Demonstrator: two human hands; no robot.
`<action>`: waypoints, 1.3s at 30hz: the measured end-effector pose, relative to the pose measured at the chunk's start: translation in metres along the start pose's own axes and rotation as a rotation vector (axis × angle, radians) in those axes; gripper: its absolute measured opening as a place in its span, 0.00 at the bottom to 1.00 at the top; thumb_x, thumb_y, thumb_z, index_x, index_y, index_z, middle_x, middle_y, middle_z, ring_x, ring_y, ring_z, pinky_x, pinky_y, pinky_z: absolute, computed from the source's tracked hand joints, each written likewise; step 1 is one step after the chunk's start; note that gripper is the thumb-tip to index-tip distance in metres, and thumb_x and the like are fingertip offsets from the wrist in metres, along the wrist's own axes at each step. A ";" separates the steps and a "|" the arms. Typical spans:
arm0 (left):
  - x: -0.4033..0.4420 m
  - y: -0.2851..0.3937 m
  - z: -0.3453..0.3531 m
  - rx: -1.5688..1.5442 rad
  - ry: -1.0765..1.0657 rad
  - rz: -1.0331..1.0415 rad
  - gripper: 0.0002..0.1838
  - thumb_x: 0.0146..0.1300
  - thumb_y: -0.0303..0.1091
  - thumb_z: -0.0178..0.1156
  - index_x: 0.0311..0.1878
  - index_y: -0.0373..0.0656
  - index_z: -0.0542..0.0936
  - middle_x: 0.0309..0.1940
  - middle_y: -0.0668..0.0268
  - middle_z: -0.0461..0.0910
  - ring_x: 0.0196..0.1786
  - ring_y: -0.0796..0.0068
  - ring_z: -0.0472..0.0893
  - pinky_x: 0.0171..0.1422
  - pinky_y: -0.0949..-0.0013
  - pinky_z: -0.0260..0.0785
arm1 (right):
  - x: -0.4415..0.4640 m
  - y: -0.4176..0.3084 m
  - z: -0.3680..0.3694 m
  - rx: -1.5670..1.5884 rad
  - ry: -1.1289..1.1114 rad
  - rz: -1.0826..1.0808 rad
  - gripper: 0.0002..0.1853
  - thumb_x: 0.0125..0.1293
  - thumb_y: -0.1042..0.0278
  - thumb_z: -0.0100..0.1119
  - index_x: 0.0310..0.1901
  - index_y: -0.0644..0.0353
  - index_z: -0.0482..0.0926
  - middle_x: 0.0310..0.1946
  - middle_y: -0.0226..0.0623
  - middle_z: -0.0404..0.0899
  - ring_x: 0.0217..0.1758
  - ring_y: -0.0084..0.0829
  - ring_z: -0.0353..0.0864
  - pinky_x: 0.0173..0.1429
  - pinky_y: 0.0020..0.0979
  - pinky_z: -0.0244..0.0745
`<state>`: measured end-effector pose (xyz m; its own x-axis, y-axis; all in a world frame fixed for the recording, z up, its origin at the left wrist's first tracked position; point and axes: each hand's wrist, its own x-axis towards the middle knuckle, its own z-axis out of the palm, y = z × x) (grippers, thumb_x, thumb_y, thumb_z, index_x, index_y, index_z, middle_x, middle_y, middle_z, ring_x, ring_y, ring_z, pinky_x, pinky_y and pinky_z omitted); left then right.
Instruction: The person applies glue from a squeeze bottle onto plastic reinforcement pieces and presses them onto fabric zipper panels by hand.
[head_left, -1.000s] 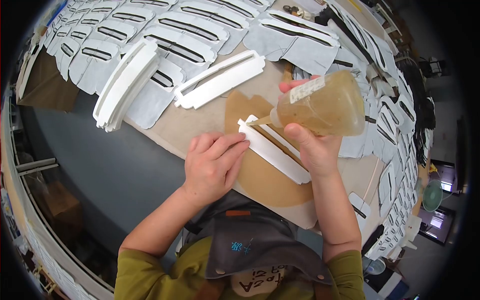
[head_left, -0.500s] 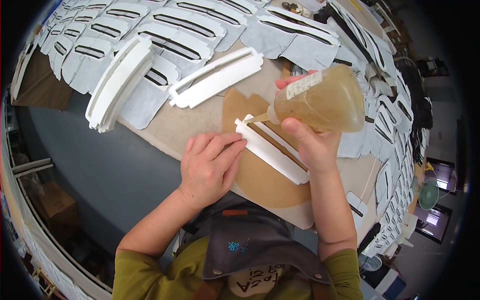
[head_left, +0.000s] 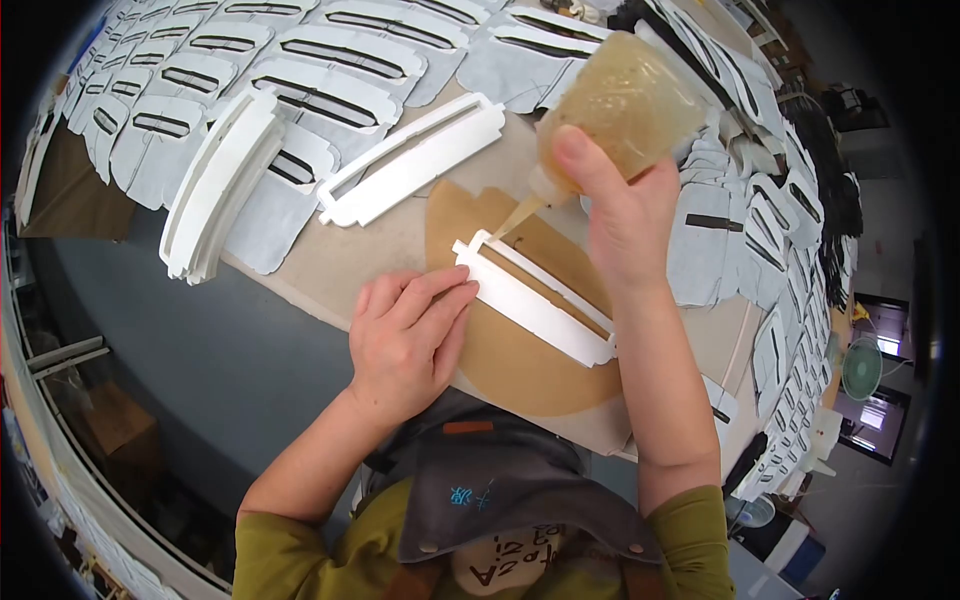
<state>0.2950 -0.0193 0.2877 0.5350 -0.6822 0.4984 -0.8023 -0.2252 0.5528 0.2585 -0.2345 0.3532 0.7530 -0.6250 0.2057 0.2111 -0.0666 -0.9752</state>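
A white slotted strip (head_left: 540, 315) lies slanting on a brown sheet (head_left: 500, 365) near the table's front edge. The fingertips of my left hand (head_left: 410, 330) press on the strip's upper left end, the fingers close together. My right hand (head_left: 625, 200) grips a squeeze bottle (head_left: 630, 105) of cloudy amber liquid, tilted with its thin nozzle pointing down to the left. The nozzle tip is at the strip's upper left end; whether it touches cannot be told. The fingers behind the bottle are hidden.
Another white slotted frame (head_left: 415, 160) lies behind the brown sheet. To the left, a stack of white frames (head_left: 222, 190) stands at the table edge. Grey slotted pieces (head_left: 345, 55) overlap across the back, and more (head_left: 710, 240) lie at the right.
My right hand has raised the bottle and tipped it more steeply, its nozzle now slanting down to the strip's end. My left hand stays on the strip. The whole view has shifted slightly.
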 end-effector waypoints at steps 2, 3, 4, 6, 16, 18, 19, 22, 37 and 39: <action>0.000 0.001 -0.001 0.002 -0.005 -0.006 0.14 0.55 0.23 0.70 0.46 0.44 0.88 0.50 0.70 0.87 0.43 0.63 0.80 0.49 0.64 0.70 | 0.003 0.005 0.005 -0.002 -0.005 -0.003 0.22 0.61 0.64 0.81 0.50 0.63 0.81 0.43 0.32 0.86 0.44 0.22 0.84 0.50 0.27 0.80; 0.001 0.002 -0.002 0.004 -0.013 -0.011 0.14 0.55 0.23 0.71 0.46 0.44 0.88 0.50 0.70 0.87 0.43 0.63 0.80 0.49 0.64 0.70 | 0.004 0.008 0.006 -0.006 -0.008 -0.009 0.22 0.60 0.63 0.81 0.50 0.63 0.81 0.42 0.32 0.86 0.43 0.21 0.84 0.50 0.26 0.80; 0.001 0.002 -0.002 0.005 -0.022 -0.015 0.14 0.55 0.23 0.71 0.46 0.45 0.88 0.50 0.70 0.87 0.43 0.63 0.80 0.49 0.65 0.70 | 0.004 0.009 0.005 -0.006 -0.007 -0.008 0.22 0.60 0.63 0.81 0.50 0.63 0.81 0.42 0.32 0.86 0.43 0.21 0.84 0.50 0.26 0.80; 0.001 0.001 -0.001 0.003 -0.020 -0.013 0.14 0.55 0.23 0.71 0.46 0.45 0.88 0.50 0.70 0.87 0.43 0.63 0.80 0.49 0.65 0.70 | 0.003 0.010 0.003 -0.027 0.001 0.001 0.22 0.60 0.64 0.81 0.50 0.64 0.80 0.42 0.33 0.86 0.44 0.21 0.84 0.51 0.26 0.80; 0.001 0.001 0.000 0.013 -0.036 -0.014 0.15 0.54 0.23 0.70 0.46 0.45 0.88 0.50 0.68 0.87 0.43 0.63 0.80 0.50 0.65 0.71 | 0.007 0.011 -0.002 0.007 -0.016 0.016 0.22 0.58 0.66 0.81 0.50 0.65 0.81 0.42 0.33 0.87 0.41 0.21 0.85 0.48 0.26 0.81; 0.001 0.001 -0.001 0.015 -0.038 -0.013 0.15 0.54 0.23 0.70 0.46 0.44 0.88 0.50 0.68 0.87 0.43 0.63 0.80 0.50 0.65 0.71 | 0.007 0.012 -0.004 -0.013 -0.037 0.009 0.22 0.58 0.67 0.81 0.49 0.65 0.81 0.42 0.33 0.87 0.41 0.21 0.85 0.48 0.27 0.81; 0.002 0.001 0.000 0.015 -0.037 -0.011 0.15 0.54 0.22 0.70 0.46 0.44 0.88 0.50 0.68 0.87 0.43 0.63 0.80 0.50 0.65 0.71 | 0.006 0.011 -0.007 -0.014 -0.035 0.010 0.22 0.58 0.67 0.81 0.49 0.65 0.81 0.42 0.33 0.87 0.41 0.21 0.85 0.48 0.27 0.81; 0.002 0.001 0.001 0.014 -0.027 -0.003 0.15 0.54 0.21 0.70 0.46 0.44 0.88 0.50 0.68 0.87 0.43 0.63 0.80 0.49 0.64 0.72 | 0.002 0.005 -0.015 -0.037 -0.039 0.043 0.22 0.58 0.66 0.81 0.50 0.66 0.81 0.42 0.33 0.87 0.42 0.22 0.85 0.48 0.27 0.81; 0.001 0.003 0.002 0.028 -0.065 0.012 0.15 0.56 0.19 0.68 0.48 0.41 0.88 0.50 0.63 0.87 0.46 0.60 0.80 0.52 0.63 0.73 | -0.020 -0.007 -0.061 -0.133 -0.054 0.119 0.27 0.56 0.65 0.83 0.53 0.65 0.80 0.44 0.34 0.87 0.44 0.23 0.86 0.51 0.28 0.82; 0.001 0.002 0.004 0.036 -0.049 0.020 0.15 0.56 0.21 0.69 0.47 0.43 0.88 0.50 0.66 0.87 0.46 0.61 0.80 0.52 0.64 0.73 | -0.023 -0.010 -0.065 -0.121 -0.053 0.111 0.28 0.55 0.66 0.83 0.55 0.65 0.80 0.45 0.34 0.87 0.45 0.23 0.86 0.51 0.28 0.82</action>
<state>0.2927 -0.0235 0.2870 0.5062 -0.7196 0.4753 -0.8221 -0.2361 0.5182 0.1988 -0.2697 0.3524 0.7998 -0.5923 0.0972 0.0506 -0.0948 -0.9942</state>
